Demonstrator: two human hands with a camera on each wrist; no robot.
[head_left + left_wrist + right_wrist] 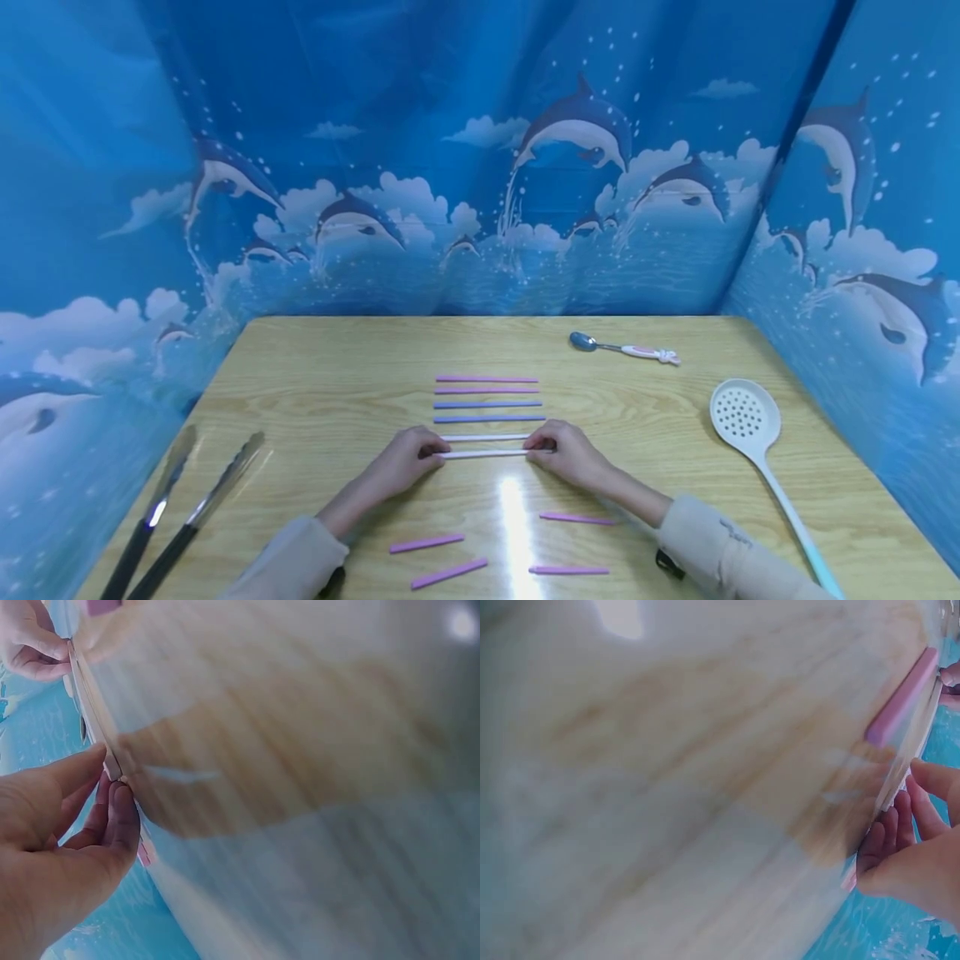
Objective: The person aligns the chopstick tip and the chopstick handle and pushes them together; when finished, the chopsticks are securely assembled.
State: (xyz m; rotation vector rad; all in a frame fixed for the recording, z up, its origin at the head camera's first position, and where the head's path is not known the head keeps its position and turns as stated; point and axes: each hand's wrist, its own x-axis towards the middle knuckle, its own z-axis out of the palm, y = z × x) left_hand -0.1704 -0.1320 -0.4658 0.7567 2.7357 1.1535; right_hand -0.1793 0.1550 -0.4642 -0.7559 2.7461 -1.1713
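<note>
Two white sticks lie one behind the other between the hands in the head view. My left hand (407,457) pinches the left end of the nearer white stick (483,454) between thumb and fingers. At the other end of it, my right hand (567,452) pinches in the same way. The farther white stick (483,437) runs close behind, its ends near the fingertips of both hands. Beyond it lie two blue sticks (489,405) and two pink-purple sticks (486,390), all roughly parallel. In the left wrist view the fingers (120,814) are at the stick's end.
Several pink-purple sticks (448,573) lie loose on the near part of the wooden table (322,367). Black-handled metal tongs (187,525) rest at the left. A spoon (622,347) lies at the back right, and a white slotted skimmer (750,425) along the right side.
</note>
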